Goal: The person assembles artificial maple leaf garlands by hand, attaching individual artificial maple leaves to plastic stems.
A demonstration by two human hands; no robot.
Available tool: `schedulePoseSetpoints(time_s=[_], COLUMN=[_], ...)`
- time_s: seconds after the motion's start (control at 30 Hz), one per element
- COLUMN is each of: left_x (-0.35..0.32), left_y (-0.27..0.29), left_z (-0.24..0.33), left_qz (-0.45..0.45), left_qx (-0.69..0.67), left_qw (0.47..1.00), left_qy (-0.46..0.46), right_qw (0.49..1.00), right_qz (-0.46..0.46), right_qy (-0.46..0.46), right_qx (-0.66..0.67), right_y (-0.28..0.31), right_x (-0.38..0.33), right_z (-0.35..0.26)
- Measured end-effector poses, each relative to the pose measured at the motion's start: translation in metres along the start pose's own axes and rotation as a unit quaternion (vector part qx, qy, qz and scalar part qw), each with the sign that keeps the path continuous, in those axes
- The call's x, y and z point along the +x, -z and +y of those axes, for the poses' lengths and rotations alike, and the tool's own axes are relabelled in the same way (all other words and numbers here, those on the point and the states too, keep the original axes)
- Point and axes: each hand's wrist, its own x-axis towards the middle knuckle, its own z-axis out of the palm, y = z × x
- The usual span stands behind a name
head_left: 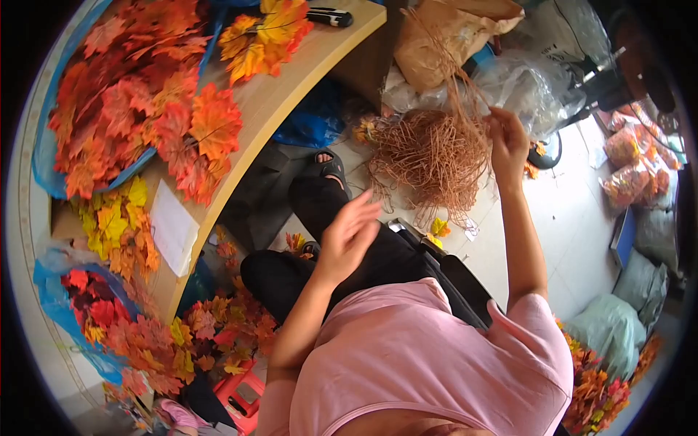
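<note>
Brown strands (456, 89) are pinched by the right hand (510, 142); the left hand (350, 236) is empty, the bundle (432, 158) apparently far from untangled.

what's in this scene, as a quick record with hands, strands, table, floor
left hand: open, over the black trousers, nothing visibly held
right hand: at the upper strands, grip unclear
strands: brown, thin, tangled in a big bundle
table: orange leaves, yellow leaves, white sheet, black cutter
floor: pale tiles, red stool lower left
</note>
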Motion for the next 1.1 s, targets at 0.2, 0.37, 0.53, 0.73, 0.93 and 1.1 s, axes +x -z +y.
schedulePoseSetpoints(time_s=[0.2,0.37,0.53,0.73,0.93,1.1], left_x=[0.04,0.029,0.01,-0.002,-0.006,-0.008], left_y=[-0.053,-0.031,-0.006,-0.003,-0.005,0.0], left_z=[0.039,0.035,0.048,0.053,0.054,0.054], left_qz=[0.083,0.142,0.121,0.146,0.155,0.168], left_qx=[-0.192,-0.254,-0.211,-0.136,-0.098,-0.093], left_qw=[0.977,0.956,0.969,0.977,0.978,0.977], left_qy=[-0.039,-0.028,-0.043,-0.075,-0.1,-0.091], right_qw=[0.94,0.873,0.887,0.92,0.948,0.954], right_qz=[-0.219,-0.362,-0.324,-0.227,-0.286,-0.294], right_qy=[0.193,0.288,0.318,0.304,0.114,0.049], right_qx=[-0.176,-0.156,-0.085,-0.095,-0.081,-0.028], right_y=[-0.021,-0.044,-0.057,-0.1,-0.128,-0.132], right_x=[-0.088,-0.115,-0.086,-0.06,-0.072,-0.073], right_z=[-0.078,-0.105,-0.137,-0.154,-0.156,-0.153])
